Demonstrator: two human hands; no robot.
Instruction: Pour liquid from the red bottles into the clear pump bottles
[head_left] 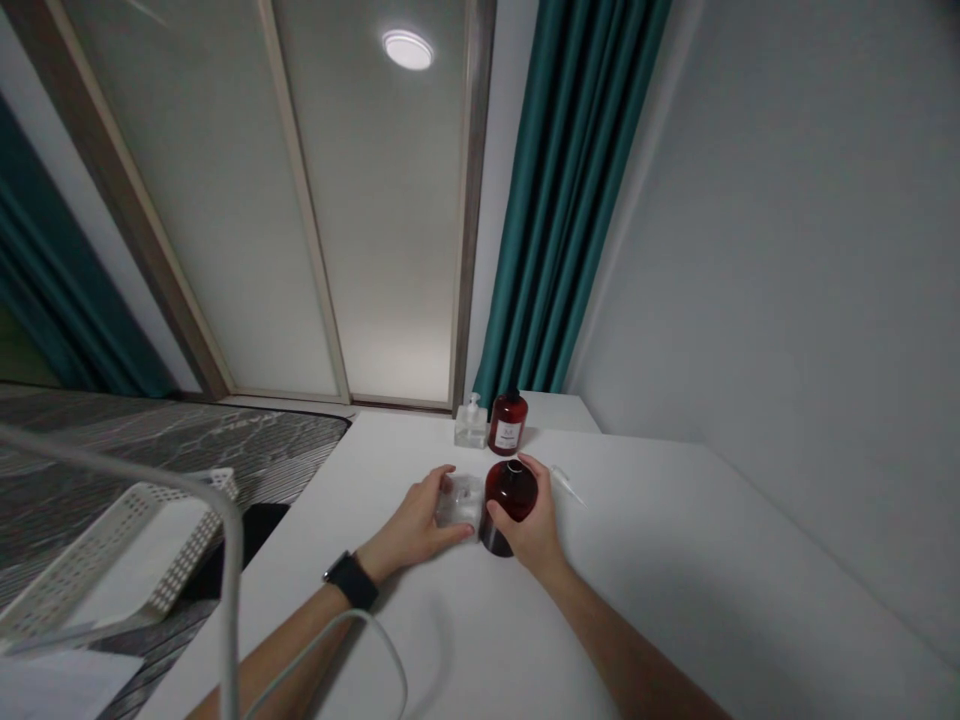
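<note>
On the white table, my left hand point(420, 520) is closed around a clear square bottle point(461, 503), thumb at the near side and fingers at the far side. No pump shows on that bottle. Right beside it stands a dark amber bottle point(495, 535) with an open neck, and my right hand point(532, 520) grips it around the shoulder. Just behind, a clear square pump bottle point(471, 427) stands next to an amber bottle with a white label point(508, 425) and a dark top. A loose, thin clear piece point(568, 485), perhaps a pump tube, lies right of my right hand.
A white perforated basket point(161, 590) sits at lower left, off the table point(645, 560). White cables point(232, 560) cross the lower left of the view. Behind the table are a teal curtain point(570, 200) and frosted sliding doors point(390, 250); a grey wall point(787, 250) rises at right.
</note>
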